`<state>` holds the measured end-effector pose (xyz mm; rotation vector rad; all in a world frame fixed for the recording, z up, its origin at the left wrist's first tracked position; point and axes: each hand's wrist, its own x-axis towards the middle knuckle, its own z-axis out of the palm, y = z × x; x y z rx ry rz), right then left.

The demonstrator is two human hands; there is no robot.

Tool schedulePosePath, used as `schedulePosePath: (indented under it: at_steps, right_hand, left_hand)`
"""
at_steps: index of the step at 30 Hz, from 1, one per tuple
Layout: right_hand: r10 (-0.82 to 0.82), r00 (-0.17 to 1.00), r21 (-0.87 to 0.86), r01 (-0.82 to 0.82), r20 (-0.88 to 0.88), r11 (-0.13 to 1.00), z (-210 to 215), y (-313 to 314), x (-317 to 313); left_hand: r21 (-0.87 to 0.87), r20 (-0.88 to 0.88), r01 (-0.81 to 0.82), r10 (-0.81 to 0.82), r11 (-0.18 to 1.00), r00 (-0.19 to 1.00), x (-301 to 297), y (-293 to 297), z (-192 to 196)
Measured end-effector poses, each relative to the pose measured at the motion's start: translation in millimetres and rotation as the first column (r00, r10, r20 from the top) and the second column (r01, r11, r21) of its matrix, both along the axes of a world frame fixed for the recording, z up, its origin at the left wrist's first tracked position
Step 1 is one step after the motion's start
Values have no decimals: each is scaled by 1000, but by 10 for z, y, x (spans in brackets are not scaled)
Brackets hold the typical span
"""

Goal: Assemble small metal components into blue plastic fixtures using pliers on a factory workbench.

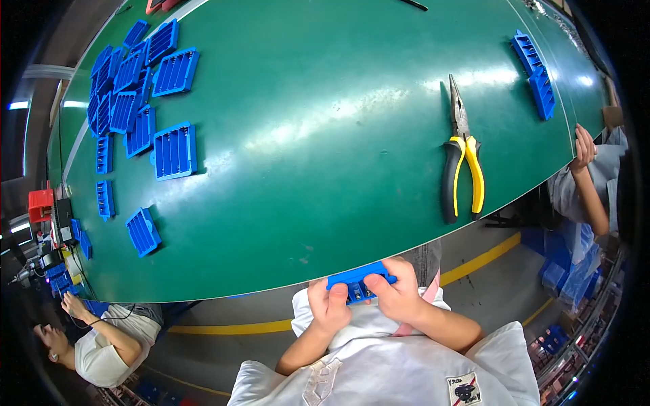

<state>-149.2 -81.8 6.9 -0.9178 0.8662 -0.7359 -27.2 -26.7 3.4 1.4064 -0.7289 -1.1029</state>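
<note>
A blue plastic battery holder [359, 274] with open slots is held in both hands, just off the near edge of the table. My left hand [329, 308] grips its left end, the thumb resting on the slotted side. At its other end my right hand [399, 294] is closed round it, with the thumb pressed over the slots. Small metal contacts show inside; its underside and most of my fingers are hidden. Beyond my right hand, long-nose pliers [462, 152] with yellow and black handles lie on the green table [305, 203].
Many similar blue battery holders [175, 151] lie heaped and scattered at the table's left. Two more blue holders [535, 74] lie at the far right. A co-worker [112, 338] sits at the left, and another person's hand [583, 147] touches the right edge.
</note>
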Motion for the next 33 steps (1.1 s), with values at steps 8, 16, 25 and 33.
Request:
schedulePosePath:
  at_steps: [8,16,25,33]
  right_hand:
    - [36,999,-49,-37,-17,998,-26,6,-8]
    - [15,1000,1,-15,-1,1000,-50,34,-8]
    - [-15,1000,20,15,8,1000,-50,65,5]
    - [-6,1000,42,6,-6,999,-18,46,-2]
  left_hand:
    - [31,55,4,-6,1000,998,6,-4,31]
    - [75,52,9,-13,997,999,5,19,42]
    - [-67,-197,-1,-13,998,980,5,51,-12]
    - [96,-244,-28,51,995,968,-25,64,23]
